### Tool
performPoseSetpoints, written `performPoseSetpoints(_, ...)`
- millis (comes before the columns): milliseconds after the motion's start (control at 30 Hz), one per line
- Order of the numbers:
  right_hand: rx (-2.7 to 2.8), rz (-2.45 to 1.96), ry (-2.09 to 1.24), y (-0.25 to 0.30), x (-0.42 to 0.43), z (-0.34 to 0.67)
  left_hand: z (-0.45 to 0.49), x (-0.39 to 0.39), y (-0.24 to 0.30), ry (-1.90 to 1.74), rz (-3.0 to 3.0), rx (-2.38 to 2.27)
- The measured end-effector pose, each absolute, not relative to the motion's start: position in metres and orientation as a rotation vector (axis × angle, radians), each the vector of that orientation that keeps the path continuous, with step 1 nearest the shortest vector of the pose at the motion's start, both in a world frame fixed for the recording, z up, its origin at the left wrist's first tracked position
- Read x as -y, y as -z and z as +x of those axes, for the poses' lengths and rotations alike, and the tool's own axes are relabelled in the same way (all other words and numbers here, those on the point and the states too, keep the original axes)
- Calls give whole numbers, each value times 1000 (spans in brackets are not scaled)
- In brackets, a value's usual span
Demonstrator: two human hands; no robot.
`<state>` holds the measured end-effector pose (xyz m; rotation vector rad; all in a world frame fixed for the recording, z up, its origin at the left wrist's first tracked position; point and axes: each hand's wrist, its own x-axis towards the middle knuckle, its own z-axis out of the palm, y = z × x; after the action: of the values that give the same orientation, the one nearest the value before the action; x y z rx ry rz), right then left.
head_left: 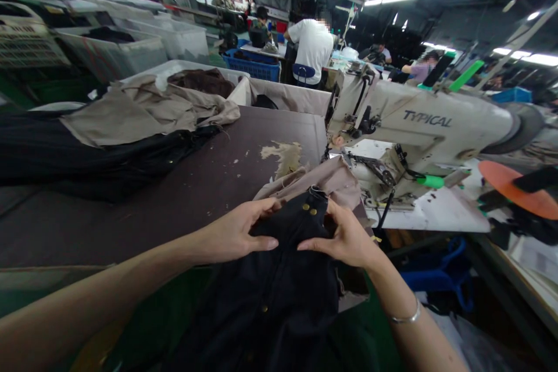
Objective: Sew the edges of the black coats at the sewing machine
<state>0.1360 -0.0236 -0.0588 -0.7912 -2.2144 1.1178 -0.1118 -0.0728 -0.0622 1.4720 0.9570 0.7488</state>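
Both of my hands grip a black garment (pixel 288 279) with small brass-coloured snaps, its upper end held up at the table edge. My left hand (pixel 244 229) pinches its left side, thumb on top and fingers tucked behind the cloth. On the opposite side my right hand (pixel 344 235) does the same, with a silver bangle on that wrist. Two snaps show near the garment's top end and another lies lower on the front. Beige cloth (pixel 335 180), apparently its lining, spreads behind it towards the sewing machine (pixel 418 116). The garment's lower part hangs over the table edge.
Black garments (pixel 100 157) and beige fabric (pixel 148 110) are piled on the brown table (pixel 209 186) at left. White bins (pixel 288 96) stand beyond it. A thread stand with an orange disc (pixel 514 189) is at right. Several people work farther back.
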Motion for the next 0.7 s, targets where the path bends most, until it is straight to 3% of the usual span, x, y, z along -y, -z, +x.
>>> performPoseSetpoints(200,2184,-883,-1149,68,30,141,-115,63,57,-566,1229,-901)
performPoseSetpoints(433,1997,-694,-1477,74,25,134,-112,62,56,-540,1185,-986)
performPoseSetpoints(700,2056,-780,-1472,74,18,138,-127,60,54,-493,1135,-885)
